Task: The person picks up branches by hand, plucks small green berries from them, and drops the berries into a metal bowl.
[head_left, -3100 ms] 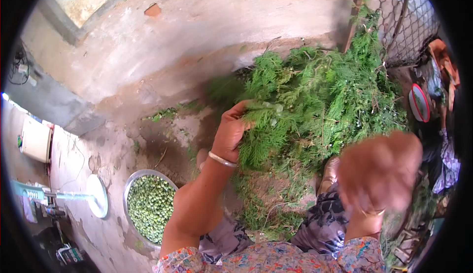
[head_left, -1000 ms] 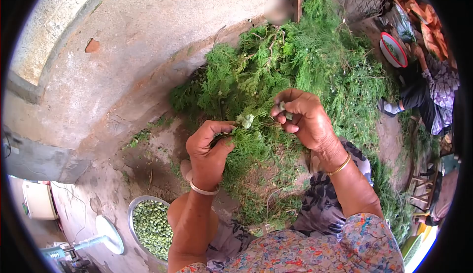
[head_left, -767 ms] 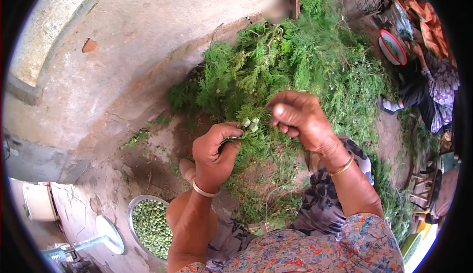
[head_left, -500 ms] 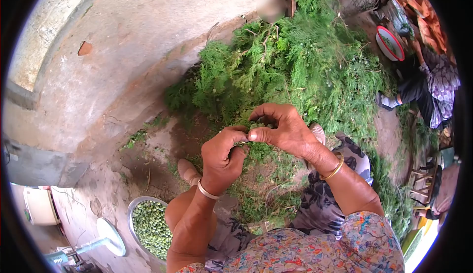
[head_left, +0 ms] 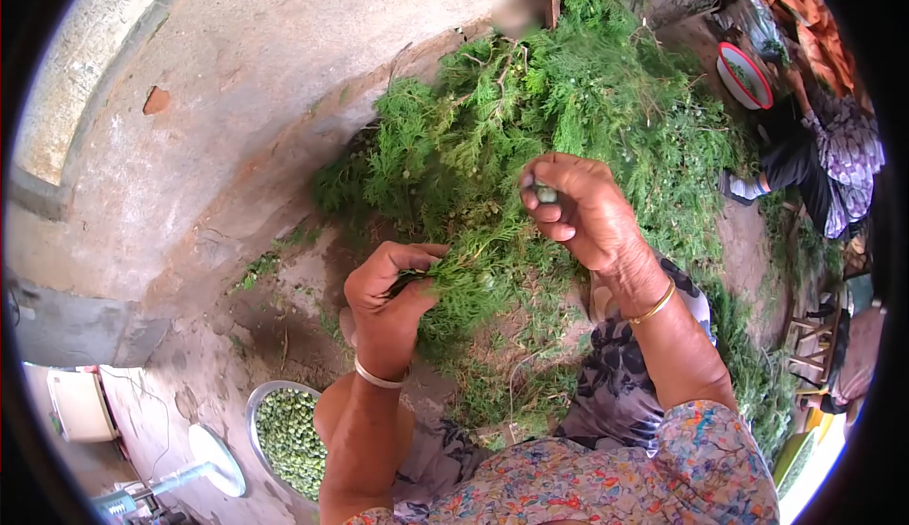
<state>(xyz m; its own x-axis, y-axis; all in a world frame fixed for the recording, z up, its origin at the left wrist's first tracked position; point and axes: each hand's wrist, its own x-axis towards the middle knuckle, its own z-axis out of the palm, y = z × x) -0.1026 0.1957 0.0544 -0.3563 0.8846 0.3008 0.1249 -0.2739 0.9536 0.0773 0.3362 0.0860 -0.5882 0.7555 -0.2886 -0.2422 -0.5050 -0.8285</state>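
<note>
My left hand (head_left: 390,288) grips a green sprig (head_left: 464,288); my right hand (head_left: 579,205), fingers curled closed, grips pale green pods (head_left: 546,194) just above it; the leafy branches (head_left: 530,118) lie heaped beyond on the ground; 1 metal basin (head_left: 254,430) of green pods sits left.

A hand could pass over the ground (head_left: 279,321) between the left hand (head_left: 388,290) and the wall (head_left: 218,127) and reach the bowl (head_left: 254,426), with the left knee (head_left: 331,413) close on one side and the fan (head_left: 218,461) on the other, while the branches (head_left: 502,137) fill the way ahead.
</note>
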